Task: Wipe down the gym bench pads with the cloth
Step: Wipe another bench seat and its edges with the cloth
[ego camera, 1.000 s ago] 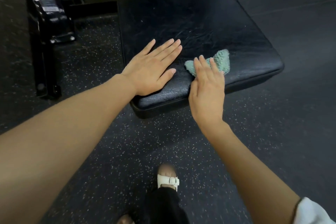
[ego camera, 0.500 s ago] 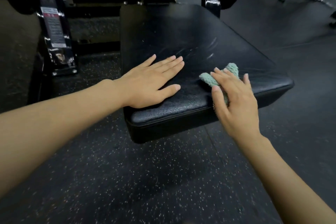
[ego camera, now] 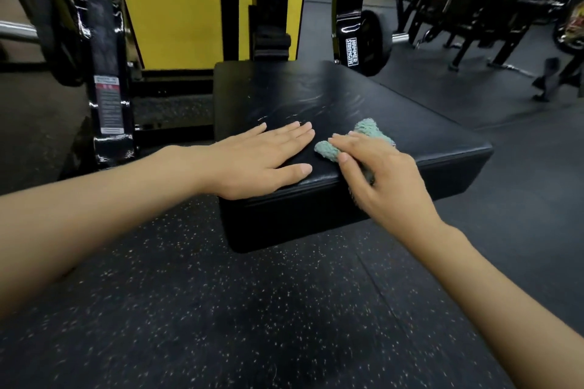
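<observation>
Head view shows the right hand [ego camera: 384, 181] with its grip pressed on the small, soft, light cloth [ego camera: 328, 150] bunched at the seat pad [ego camera: 410, 136] front edge, best palmed flat, left hand [ego camera: 252, 161] spread beside.

The seat pad [ego camera: 363, 110] is black, smooth and shiny. The green cloth [ego camera: 366, 129] looks fuzzy. The floor [ego camera: 252, 309] is rough and speckled.
</observation>
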The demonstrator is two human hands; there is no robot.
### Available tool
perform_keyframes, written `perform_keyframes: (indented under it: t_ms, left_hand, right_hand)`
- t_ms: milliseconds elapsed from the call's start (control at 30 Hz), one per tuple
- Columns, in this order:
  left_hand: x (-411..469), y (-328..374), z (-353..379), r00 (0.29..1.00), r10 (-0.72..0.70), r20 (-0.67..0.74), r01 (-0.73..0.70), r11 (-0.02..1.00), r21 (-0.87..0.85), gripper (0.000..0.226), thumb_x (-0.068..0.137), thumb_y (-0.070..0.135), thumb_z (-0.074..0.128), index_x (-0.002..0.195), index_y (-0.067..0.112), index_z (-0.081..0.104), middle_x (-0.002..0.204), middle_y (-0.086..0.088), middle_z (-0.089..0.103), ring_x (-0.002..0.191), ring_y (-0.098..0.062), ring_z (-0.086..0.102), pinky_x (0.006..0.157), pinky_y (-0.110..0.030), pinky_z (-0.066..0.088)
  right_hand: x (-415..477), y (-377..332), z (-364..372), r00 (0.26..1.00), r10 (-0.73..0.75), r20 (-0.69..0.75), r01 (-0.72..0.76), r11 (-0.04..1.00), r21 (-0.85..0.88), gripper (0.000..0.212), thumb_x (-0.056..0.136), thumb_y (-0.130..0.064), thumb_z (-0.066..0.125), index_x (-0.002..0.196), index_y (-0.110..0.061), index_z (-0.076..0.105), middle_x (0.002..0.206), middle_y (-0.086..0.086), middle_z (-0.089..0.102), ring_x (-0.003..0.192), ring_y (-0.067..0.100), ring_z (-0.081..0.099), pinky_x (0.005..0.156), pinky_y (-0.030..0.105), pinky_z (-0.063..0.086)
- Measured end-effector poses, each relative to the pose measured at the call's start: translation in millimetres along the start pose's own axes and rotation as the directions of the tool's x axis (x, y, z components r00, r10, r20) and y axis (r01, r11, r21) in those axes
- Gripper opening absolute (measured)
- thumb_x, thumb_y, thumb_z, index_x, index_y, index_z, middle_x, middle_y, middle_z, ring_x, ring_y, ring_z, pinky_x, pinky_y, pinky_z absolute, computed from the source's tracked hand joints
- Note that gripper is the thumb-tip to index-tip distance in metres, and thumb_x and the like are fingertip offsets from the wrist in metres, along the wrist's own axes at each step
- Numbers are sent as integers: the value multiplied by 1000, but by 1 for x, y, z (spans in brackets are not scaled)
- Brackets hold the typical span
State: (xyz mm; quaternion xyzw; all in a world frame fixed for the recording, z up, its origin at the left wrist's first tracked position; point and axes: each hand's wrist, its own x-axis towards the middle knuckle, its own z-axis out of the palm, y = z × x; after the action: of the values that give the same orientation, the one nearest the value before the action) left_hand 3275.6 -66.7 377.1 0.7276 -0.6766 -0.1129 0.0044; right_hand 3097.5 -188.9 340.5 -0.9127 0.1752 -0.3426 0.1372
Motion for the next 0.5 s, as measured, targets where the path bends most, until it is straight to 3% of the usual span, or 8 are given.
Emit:
perform_keyframes:
  t_ms: [67, 167, 200, 333, 500]
  left_hand:
    - [-9, 4, 4, 999, 8, -49, -8, 1000, -4, 69, 99, 54, 17, 157, 25, -8, 163, 15, -14, 145, 6, -17, 122, -28, -9]
    - [-26, 11, 18, 974, 44, -222, -24, 996, 90, 75, 94, 63, 5, 157, 24, -8, 163, 13, -16, 145, 4, -21, 120, -28, -14]
    - [-30, 13, 24, 952, 59, -299, -21, 991, 129, 77, 93, 62, 1, 157, 22, -7, 164, 11, -16, 146, 2, -21, 120, -29, -15]
    - [-43, 18, 42, 851, 101, -514, 23, 973, 230, 72, 100, 54, 12, 158, 13, 1, 166, 1, -7, 151, -10, -12, 122, -40, -8]
    - [-53, 23, 56, 803, 72, -591, 60, 978, 200, 77, 99, 56, 24, 158, 12, 3, 166, -1, -5, 152, -12, -9, 123, -40, -4]
  right_hand:
    - [-2, 0, 2, 998, -6, -60, 9, 999, 49, 32, 97, -21, 49, 119, -12, 69, 120, -3, 69, 120, 6, 52, 111, 12, 27]
    - [-6, -4, 14, 985, -2, -173, 12, 998, 54, 27, 98, -16, 50, 115, -10, 71, 116, -2, 70, 117, 9, 56, 113, 38, 37]
    - [-7, -5, 17, 979, -9, -203, 18, 999, 42, 26, 99, -15, 50, 114, -10, 70, 115, -2, 70, 116, 12, 58, 111, 40, 39]
    - [-12, -6, 25, 949, -34, -314, 48, 998, 35, 26, 101, -15, 47, 115, -10, 69, 113, -1, 70, 114, 16, 62, 114, 23, 30]
    - [-20, -13, 45, 879, -30, -475, 79, 993, 85, 27, 102, -13, 47, 116, -5, 69, 117, 2, 69, 121, 20, 59, 111, 48, 37]
